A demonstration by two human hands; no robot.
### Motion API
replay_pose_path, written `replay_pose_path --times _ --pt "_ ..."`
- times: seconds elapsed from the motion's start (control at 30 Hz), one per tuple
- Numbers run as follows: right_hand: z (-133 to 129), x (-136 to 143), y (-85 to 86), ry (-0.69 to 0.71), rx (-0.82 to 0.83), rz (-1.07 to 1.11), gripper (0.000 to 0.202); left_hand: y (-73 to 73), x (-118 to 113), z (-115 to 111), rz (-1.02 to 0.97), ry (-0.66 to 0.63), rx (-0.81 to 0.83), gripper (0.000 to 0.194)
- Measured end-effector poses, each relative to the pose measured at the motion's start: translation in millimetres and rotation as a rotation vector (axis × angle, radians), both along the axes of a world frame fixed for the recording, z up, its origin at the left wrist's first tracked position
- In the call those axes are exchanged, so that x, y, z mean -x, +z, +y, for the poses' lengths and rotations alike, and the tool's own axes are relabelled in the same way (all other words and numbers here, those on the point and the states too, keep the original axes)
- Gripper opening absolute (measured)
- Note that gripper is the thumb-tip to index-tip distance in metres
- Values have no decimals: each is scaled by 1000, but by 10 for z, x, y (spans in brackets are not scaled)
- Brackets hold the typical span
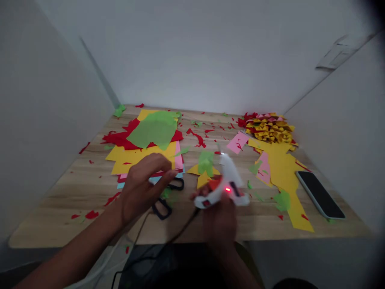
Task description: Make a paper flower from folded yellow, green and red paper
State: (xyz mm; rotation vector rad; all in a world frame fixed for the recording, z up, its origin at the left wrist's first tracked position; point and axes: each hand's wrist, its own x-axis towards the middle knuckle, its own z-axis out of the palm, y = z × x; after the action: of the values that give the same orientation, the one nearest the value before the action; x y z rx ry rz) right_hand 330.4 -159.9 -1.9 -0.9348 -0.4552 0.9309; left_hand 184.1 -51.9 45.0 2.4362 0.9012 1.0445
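Note:
My right hand [221, 216] is wrapped round a white glue gun [230, 170] with an orange trigger and a glowing red light. A black cord runs from its base toward the table's front edge. To the left, my left hand [147, 180] is raised over the paper stack, thumb and fingertips close together; whether anything small is between them cannot be made out. Beside it lie scissors with dark handles [162, 208], their blades not visible. Yellow and green paper pieces [205, 162] lie just behind the glue gun.
Stacked coloured sheets [153, 130] lie at the back left. Folded yellow and red paper pieces [270, 128] are heaped at the back right, near a cut yellow sheet [281, 164] and a phone [320, 194]. Scraps litter the wooden table [60, 216]; walls rise behind and beside it.

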Motion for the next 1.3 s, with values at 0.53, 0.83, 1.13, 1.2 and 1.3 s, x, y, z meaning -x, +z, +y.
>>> replay_pose_path --times 0.53,0.83,1.13,1.2,1.3 --pt "-212 -1400 -177 113 805 -751 48 -858 -939 604 523 -320 -44 45" --pt "-58 -1387 -78 279 806 -914 44 -874 -999 568 509 -295 -112 24" --pt "11 -1415 5 387 779 -1002 36 -908 -965 603 373 -353 64 20" --pt "15 -1402 28 396 760 -1021 34 -903 -957 607 365 -356 96 18" --pt "36 -1364 71 434 758 -1072 34 -893 -946 606 368 -355 109 16"
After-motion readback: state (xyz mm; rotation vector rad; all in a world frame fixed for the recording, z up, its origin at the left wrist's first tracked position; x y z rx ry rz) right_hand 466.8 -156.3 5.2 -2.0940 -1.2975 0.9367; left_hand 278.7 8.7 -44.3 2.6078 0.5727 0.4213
